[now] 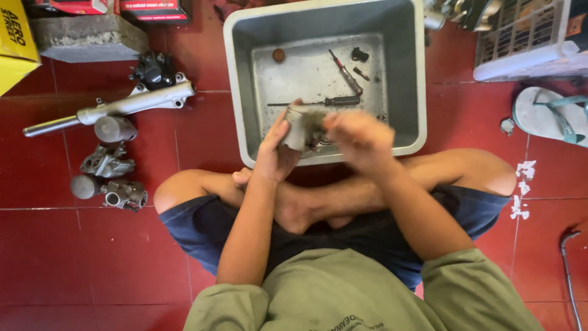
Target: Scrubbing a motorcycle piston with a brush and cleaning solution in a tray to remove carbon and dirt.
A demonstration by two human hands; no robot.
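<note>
Grey metal cylinder (296, 127) clasped in left hand (275, 150), blurred right hand (358, 138) curled, grip unclear, over grey plastic tub (242, 92).

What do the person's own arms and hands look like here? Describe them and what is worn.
Both arms are bare from the upper arm down; short olive-green sleeves end above the elbows. The left hand and right hand wear no gloves, and no rings, watch or bracelet can be seen. The right hand is motion-blurred, so finer details cannot be told.
</note>
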